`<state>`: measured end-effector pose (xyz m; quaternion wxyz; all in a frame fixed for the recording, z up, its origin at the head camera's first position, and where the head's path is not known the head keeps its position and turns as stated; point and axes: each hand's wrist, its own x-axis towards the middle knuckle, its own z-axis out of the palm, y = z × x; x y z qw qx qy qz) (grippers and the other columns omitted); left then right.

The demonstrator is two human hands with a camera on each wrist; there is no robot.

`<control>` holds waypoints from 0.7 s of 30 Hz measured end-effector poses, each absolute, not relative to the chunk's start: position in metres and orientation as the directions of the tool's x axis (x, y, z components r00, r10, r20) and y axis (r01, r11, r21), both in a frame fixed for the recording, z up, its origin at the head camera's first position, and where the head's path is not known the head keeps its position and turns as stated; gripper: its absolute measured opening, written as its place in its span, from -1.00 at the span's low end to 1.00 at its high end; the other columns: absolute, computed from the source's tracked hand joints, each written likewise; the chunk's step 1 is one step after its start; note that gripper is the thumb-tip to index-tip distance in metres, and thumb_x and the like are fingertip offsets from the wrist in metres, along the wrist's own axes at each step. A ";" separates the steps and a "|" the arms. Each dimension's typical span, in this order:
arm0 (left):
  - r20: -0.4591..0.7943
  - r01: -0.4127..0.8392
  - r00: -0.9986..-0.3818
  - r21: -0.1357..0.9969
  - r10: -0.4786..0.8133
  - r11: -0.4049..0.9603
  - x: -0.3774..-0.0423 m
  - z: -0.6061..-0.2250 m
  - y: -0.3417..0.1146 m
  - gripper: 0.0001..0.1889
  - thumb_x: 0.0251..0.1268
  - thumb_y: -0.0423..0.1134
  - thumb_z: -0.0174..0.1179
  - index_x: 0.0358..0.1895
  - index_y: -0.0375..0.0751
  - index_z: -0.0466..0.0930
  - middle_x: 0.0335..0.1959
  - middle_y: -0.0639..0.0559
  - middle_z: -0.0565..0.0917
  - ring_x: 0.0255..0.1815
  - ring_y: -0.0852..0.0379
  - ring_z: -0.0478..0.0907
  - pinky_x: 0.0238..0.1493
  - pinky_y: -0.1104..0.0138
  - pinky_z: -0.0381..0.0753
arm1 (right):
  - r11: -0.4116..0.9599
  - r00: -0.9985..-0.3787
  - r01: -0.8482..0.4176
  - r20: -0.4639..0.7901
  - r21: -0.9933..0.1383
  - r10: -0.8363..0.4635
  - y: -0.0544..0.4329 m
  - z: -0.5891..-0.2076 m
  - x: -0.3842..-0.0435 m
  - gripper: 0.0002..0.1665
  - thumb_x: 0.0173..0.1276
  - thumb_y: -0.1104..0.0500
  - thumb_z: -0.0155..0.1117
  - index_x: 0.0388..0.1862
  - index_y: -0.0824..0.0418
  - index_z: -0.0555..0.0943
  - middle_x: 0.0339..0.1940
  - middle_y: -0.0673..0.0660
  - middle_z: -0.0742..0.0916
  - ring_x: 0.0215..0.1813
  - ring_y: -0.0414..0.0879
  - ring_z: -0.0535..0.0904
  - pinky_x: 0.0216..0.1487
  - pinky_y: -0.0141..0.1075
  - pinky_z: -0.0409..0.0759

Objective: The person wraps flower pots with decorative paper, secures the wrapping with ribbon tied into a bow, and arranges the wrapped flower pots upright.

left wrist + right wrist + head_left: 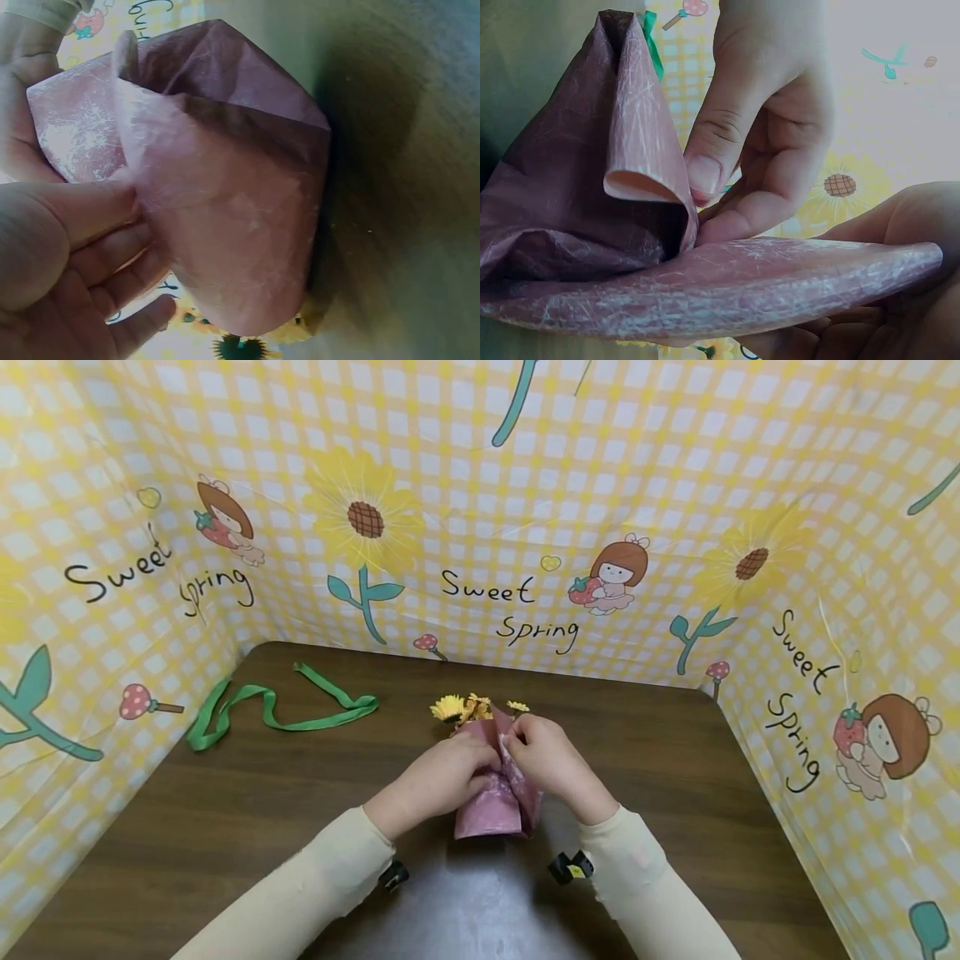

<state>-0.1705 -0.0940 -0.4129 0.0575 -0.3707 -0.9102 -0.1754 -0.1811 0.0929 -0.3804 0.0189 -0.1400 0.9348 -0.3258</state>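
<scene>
A bouquet of yellow flowers (450, 707) lies in pink wrapping paper (486, 817) on the table, blooms pointing away from me. My left hand (448, 774) pinches the paper's edge between thumb and fingers; the left wrist view shows the thumb (97, 206) on the creased, whitish-scuffed sheet (232, 202). On the other side, my right hand (553, 758) grips a raised flap of the same paper. From the right wrist, the flap (727, 289) runs across to the right hand (922, 262), its fingers partly hidden beneath. The stems are hidden inside the wrap.
A long green ribbon (315, 725) lies in loose bends on the left of the dark wooden table (645, 743). Yellow checked cloth (465, 485) with printed flowers and figures encloses the table's back and sides.
</scene>
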 end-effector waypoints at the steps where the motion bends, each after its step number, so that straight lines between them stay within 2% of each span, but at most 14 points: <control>1: 0.239 0.700 -0.714 0.277 0.658 0.658 -0.170 -0.414 -0.094 -0.92 0.33 -0.24 0.36 -0.16 -0.04 0.74 -0.12 0.09 0.73 0.01 0.10 0.62 0.17 0.16 0.57 | 0.752 -0.959 -0.253 0.057 -0.609 -0.276 0.093 -0.381 -0.181 -0.81 0.51 0.17 0.20 -0.37 0.17 0.58 -0.45 0.06 0.62 -0.41 -0.09 0.49 -0.37 -0.27 0.45; 4: 0.249 0.709 -0.704 0.284 0.665 0.645 -0.170 -0.418 -0.096 -0.92 0.38 -0.22 0.34 -0.15 -0.04 0.76 -0.06 0.09 0.73 0.07 0.10 0.61 0.22 0.18 0.56 | 0.754 -0.959 -0.256 0.063 -0.605 -0.275 0.092 -0.382 -0.180 -0.79 0.51 0.17 0.20 -0.39 0.15 0.57 -0.46 0.05 0.62 -0.41 -0.09 0.49 -0.36 -0.26 0.46; 11: 0.253 0.725 -0.684 0.337 0.684 0.600 -0.172 -0.419 -0.102 -0.80 0.41 -0.39 0.25 -0.04 -0.11 0.80 0.08 0.02 0.68 0.19 0.05 0.57 0.28 0.18 0.55 | 0.747 -0.961 -0.249 0.059 -0.616 -0.271 0.092 -0.383 -0.180 -0.78 0.50 0.16 0.21 -0.41 0.14 0.57 -0.48 0.04 0.60 -0.42 -0.09 0.48 -0.37 -0.26 0.44; 15: 0.255 0.739 -0.664 0.366 0.703 0.565 -0.173 -0.418 -0.104 -0.78 0.41 -0.41 0.26 -0.01 -0.12 0.80 0.10 -0.01 0.64 0.18 0.05 0.57 0.25 0.18 0.58 | 0.735 -0.962 -0.236 0.047 -0.636 -0.268 0.093 -0.385 -0.180 -0.76 0.50 0.15 0.21 -0.43 0.13 0.54 -0.52 0.04 0.56 -0.46 -0.10 0.45 -0.41 -0.27 0.40; 21: 0.255 0.712 -0.694 0.381 0.673 0.590 -0.176 -0.421 -0.106 -0.80 0.36 -0.38 0.32 -0.02 -0.14 0.79 0.08 0.01 0.71 0.17 0.07 0.62 0.24 0.17 0.59 | 0.721 -0.961 -0.234 0.045 -0.652 -0.272 0.093 -0.387 -0.180 -0.73 0.50 0.15 0.21 -0.46 0.14 0.52 -0.54 0.03 0.53 -0.49 -0.11 0.42 -0.44 -0.28 0.38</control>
